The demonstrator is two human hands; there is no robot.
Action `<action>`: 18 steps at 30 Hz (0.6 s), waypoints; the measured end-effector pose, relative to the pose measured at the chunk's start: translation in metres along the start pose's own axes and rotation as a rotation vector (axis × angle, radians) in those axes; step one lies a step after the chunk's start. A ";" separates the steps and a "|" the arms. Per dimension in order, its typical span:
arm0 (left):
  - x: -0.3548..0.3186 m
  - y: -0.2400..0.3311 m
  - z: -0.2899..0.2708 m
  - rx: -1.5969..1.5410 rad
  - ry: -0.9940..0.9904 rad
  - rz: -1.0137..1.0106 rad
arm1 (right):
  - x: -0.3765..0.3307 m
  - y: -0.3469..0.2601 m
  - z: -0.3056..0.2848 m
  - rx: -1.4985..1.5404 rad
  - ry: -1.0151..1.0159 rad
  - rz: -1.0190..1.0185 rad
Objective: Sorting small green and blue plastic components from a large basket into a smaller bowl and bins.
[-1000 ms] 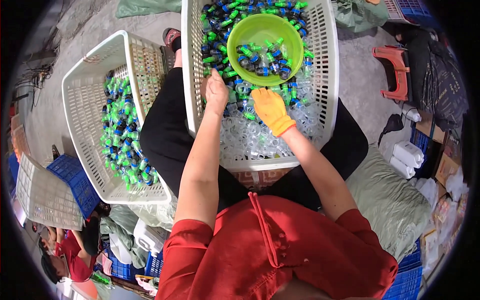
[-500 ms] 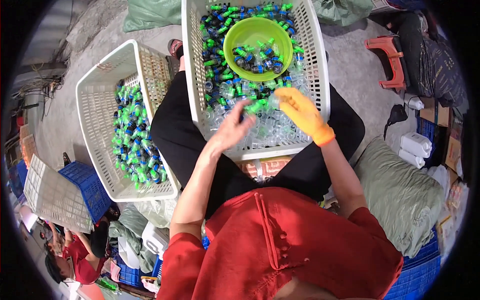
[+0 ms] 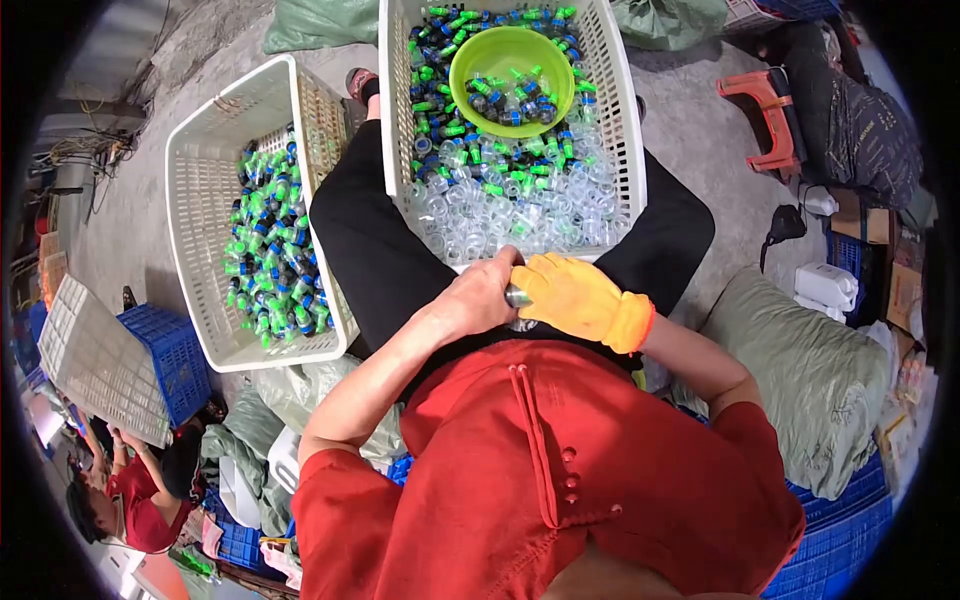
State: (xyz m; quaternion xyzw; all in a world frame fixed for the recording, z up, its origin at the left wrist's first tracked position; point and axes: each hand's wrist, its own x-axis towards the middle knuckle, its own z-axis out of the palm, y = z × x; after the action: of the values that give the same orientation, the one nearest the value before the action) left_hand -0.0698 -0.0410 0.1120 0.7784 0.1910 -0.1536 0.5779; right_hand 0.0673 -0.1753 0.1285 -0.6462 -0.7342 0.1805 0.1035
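Two hands meet right at the near rim of the white basket (image 3: 625,120) on my lap. My left hand (image 3: 478,298), bare, is curled nearly shut, and my right hand (image 3: 570,293), in a yellow glove with an orange cuff, is folded over toward it. Between them sits a small metal-looking piece (image 3: 517,296), pinched where the fingers come together; I can't tell which hand truly has the grip, or whether both do. I'd say the hands are drawn in close to the body so the small part can be steadied with both at once.

Just beyond the knuckles, the clear plastic parts (image 3: 500,215) lie heaped in the near end of the basket, within easy reach. Further out from the hands sit the green-and-blue pieces (image 3: 455,110) and a green bowl (image 3: 475,60) resting on top of them, with a few more pieces inside.

Off to the left of my left hand, apart from it, a second white basket (image 3: 190,190) stands on the floor beside my leg, holding a bed of green-capped pieces (image 3: 268,250), probably parked there as a separate lot.
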 end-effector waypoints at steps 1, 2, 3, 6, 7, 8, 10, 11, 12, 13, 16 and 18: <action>0.001 0.000 0.005 0.066 0.028 -0.006 | -0.003 0.001 0.001 0.107 -0.030 0.043; 0.003 0.000 0.010 0.132 0.055 -0.013 | -0.007 0.004 0.001 0.214 -0.060 0.088; 0.005 0.000 0.015 0.197 0.082 -0.019 | -0.009 0.006 0.001 0.322 -0.090 0.133; 0.009 0.001 0.011 0.182 0.100 -0.013 | -0.006 0.010 -0.005 0.385 -0.050 0.145; 0.011 0.002 0.005 0.104 0.088 0.003 | -0.004 0.010 -0.010 0.340 0.023 0.114; 0.012 0.003 0.001 0.026 0.077 0.018 | -0.002 0.009 -0.015 0.295 0.096 0.082; 0.009 0.008 0.000 -0.057 0.063 0.029 | -0.001 0.003 -0.018 0.253 0.164 0.052; 0.008 0.012 0.000 0.042 0.076 0.012 | -0.001 0.000 -0.019 0.330 0.108 0.140; 0.008 0.016 0.000 0.141 0.090 -0.004 | 0.000 -0.003 -0.020 0.405 0.052 0.228; 0.007 0.018 0.000 0.241 0.104 -0.020 | 0.000 -0.005 -0.020 0.480 -0.004 0.315; 0.006 0.018 0.002 0.339 0.128 -0.017 | -0.001 -0.003 -0.016 0.588 -0.060 0.394; 0.004 0.016 0.004 0.337 0.147 0.014 | -0.003 0.002 -0.011 0.661 -0.057 0.375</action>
State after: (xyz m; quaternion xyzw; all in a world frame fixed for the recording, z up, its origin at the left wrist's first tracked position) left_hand -0.0585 -0.0485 0.1226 0.8747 0.1992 -0.1220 0.4246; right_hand 0.0737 -0.1765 0.1383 -0.6959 -0.5080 0.4413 0.2510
